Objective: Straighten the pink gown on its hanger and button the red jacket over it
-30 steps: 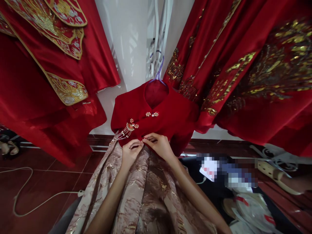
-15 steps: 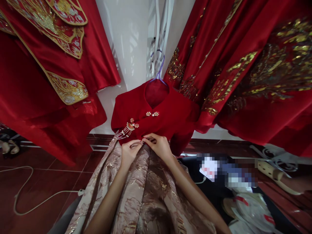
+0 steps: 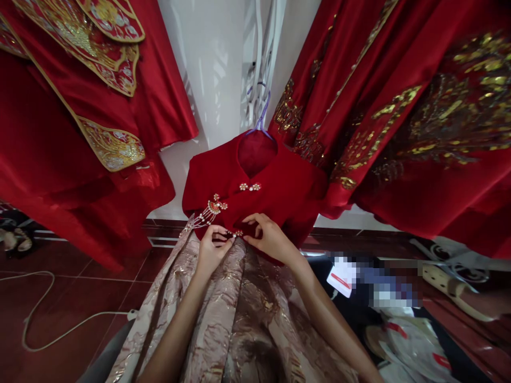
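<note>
A red short jacket (image 3: 287,183) hangs in front of me on a purple hanger (image 3: 261,117). A pearl clasp (image 3: 250,187) sits below its neckline, and a beaded tassel ornament (image 3: 213,208) lies at its left side. Another small jewelled clasp (image 3: 238,233) is at the waist, between my hands. My left hand (image 3: 214,249) is closed at the left end of this clasp, thumb and forefinger pinched on it. Just right of it, my right hand (image 3: 271,238) has thumb and forefinger apart, holding nothing. Below falls a pinkish-gold brocade skirt (image 3: 215,303).
Red embroidered garments (image 3: 167,106) hang at left, and red sequinned ones (image 3: 383,122) at right. A white cable (image 3: 51,314) runs over the tiled floor. At lower right, a lit phone (image 3: 342,276) and plastic packages (image 3: 415,343) lie on a dark surface.
My right hand has let go at the waist and drawn right, its fingers spreading. The waist clasp now shows between the hands. My left hand stays near the same place.
</note>
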Tool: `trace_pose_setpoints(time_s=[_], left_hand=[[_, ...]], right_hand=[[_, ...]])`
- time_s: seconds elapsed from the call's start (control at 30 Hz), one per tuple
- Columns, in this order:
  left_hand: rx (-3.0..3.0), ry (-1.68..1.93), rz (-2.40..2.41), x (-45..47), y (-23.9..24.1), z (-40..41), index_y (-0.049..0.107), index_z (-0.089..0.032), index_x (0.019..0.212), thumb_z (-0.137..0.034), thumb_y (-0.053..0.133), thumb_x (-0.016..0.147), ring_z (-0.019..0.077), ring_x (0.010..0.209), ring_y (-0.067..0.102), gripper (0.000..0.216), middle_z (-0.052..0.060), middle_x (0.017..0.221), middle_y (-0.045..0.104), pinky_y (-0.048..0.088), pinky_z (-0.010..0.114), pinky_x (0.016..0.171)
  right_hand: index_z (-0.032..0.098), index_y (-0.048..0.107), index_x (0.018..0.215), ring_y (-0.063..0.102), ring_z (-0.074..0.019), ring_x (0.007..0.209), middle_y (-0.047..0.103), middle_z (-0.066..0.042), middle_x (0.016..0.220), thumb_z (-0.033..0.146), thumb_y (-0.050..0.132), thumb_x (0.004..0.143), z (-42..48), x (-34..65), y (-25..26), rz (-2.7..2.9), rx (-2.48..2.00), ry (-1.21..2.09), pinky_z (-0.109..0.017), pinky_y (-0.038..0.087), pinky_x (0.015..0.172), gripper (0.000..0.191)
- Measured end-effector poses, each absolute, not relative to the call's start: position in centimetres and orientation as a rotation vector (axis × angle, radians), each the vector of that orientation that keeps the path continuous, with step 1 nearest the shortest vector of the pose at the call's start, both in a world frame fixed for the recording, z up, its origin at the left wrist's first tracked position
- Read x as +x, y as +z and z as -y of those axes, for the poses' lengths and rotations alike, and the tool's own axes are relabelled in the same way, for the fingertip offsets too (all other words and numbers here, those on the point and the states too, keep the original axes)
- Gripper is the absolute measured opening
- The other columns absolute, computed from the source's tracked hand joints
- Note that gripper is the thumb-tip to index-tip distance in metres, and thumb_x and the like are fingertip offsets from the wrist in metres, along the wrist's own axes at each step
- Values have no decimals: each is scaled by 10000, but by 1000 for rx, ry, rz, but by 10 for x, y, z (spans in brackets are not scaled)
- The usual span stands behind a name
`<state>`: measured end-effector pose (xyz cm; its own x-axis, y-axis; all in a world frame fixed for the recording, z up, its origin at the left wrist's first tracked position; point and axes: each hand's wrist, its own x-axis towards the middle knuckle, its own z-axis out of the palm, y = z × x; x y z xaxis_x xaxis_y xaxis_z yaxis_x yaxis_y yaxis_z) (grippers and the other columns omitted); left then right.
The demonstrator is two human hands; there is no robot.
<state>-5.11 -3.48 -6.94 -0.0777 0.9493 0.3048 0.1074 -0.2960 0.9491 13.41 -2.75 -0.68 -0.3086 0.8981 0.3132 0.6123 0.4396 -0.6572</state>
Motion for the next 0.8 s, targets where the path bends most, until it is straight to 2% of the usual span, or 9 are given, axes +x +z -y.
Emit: trace_pose_setpoints(time_s=[0.1,0.17,0.27,0.43,0.6,0.8], left_hand=[[1564,1462,-1236,-51,-73,36,553,-171,900,-304,705,700,116,743,603,284,37,889,595,550,251,656],[1633,1460,-1245,-49,-76,37,570,-174,912,-320,690,721,122,769,606,269,38,890,599,546,248,668],[1676,1473,-1243,-45,-79,38,594,-174,917,-335,670,746,121,762,605,247,42,883,608,539,240,660],[1711,1486,-1230,-41,-78,39,630,-173,925,-334,648,774,130,760,617,222,51,861,635,531,242,669],[1681,1481,-1214,-41,-78,39,652,-164,880,-325,668,759,131,731,632,202,52,839,663,528,241,669],[1451,1508,-1121,-39,-81,39,618,-149,817,-324,701,725,139,752,650,214,37,785,665,544,254,704]], right_hand=[[219,630,937,564,-117,679,636,-28,881,260,611,783,33,133,8,1955,-1253,481,-261,461,659,160],[220,640,867,590,-129,697,656,-17,809,284,576,816,35,131,14,1895,-1260,481,-259,466,651,104],[216,638,853,625,-135,699,676,-13,775,291,557,827,34,128,10,1855,-1262,582,-259,492,644,113],[212,628,960,653,-154,789,692,-24,842,260,635,765,25,126,-12,1890,-1242,718,-289,524,719,201],[204,658,924,667,-150,782,709,-25,841,217,609,789,19,125,-21,1916,-1256,786,-296,531,745,144],[215,683,945,680,-151,805,723,-19,873,224,612,796,21,124,-20,1936,-1252,802,-291,537,772,165]])
